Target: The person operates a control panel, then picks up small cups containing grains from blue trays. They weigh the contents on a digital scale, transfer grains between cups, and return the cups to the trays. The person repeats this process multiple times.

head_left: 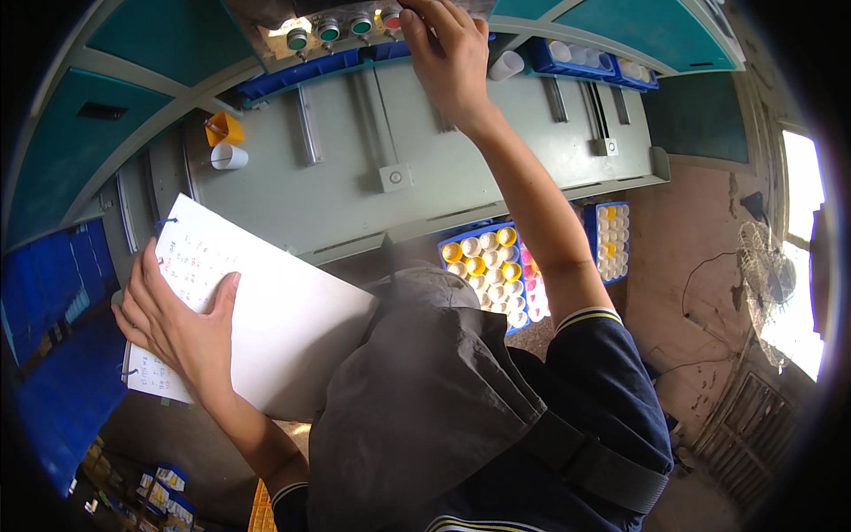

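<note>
My left hand (182, 332) grips a bound stack of white paper (292, 306) with handwriting on it. The thumb lies over the sheets and the fingers are at their left edge; blue ties show at two corners. At the top edge of the view my right hand (449, 66) is raised to a metal control panel (332, 16), its fingers bent and drawn together beside a red push button (391, 18). What those fingertips grip, if anything, is hidden. Left of the red one, the panel has several green push buttons (361, 24).
Below the panel stretches a pale grey worktop (346, 186) with metal strips. An orange container (224, 129) and a white cup (229, 157) stand at its left, blue bins (576, 60) at the back right. Blue trays (486, 266) of white and yellow cups sit beyond its front edge; a fan (769, 275) is far right.
</note>
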Tool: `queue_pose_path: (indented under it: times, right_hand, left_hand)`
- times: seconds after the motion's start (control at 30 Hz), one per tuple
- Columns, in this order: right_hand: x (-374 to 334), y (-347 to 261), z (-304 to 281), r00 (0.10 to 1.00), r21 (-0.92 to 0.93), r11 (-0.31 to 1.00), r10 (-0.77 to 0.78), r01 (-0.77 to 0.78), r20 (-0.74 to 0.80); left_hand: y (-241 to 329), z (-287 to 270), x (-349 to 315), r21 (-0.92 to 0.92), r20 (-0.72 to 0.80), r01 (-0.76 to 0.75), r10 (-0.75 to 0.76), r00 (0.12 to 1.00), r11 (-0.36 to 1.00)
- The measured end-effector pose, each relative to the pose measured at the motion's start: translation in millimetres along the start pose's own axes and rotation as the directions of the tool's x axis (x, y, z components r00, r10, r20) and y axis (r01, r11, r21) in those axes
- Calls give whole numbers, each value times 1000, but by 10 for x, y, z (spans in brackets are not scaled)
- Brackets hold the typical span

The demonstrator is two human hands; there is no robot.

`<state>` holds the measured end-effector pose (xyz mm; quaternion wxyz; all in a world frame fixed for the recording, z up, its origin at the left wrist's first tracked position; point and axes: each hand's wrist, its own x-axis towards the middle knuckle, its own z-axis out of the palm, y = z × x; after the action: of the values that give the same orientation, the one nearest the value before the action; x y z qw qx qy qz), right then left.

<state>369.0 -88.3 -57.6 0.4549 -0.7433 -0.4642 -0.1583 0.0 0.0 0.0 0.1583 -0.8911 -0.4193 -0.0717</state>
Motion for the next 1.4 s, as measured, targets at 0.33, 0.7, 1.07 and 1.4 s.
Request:
queue_pose_path:
  times: [0.33, 0.7, 1.07, 1.4]
  right_hand:
    - [31, 3, -100, 998, -19, 1000, -18, 16, -60]
    - [268, 38, -190, 987, -53, 997, -57, 50, -150]
    - [214, 200, -258, 974, -115, 992, 18, -46, -227]
    - [93, 197, -230, 981, -97, 995, -1, -19, -195]
  left_hand:
    - [19, -25, 13, -2, -3, -4, 4, 1000, 1000]
    - [40, -10, 9, -27, -11, 3, -3, 1000, 1000]
    - [22, -2, -2, -37, -8, 10, -10, 1000, 999]
    - [27, -9, 4, -39, -32, -16, 15, 999, 999]
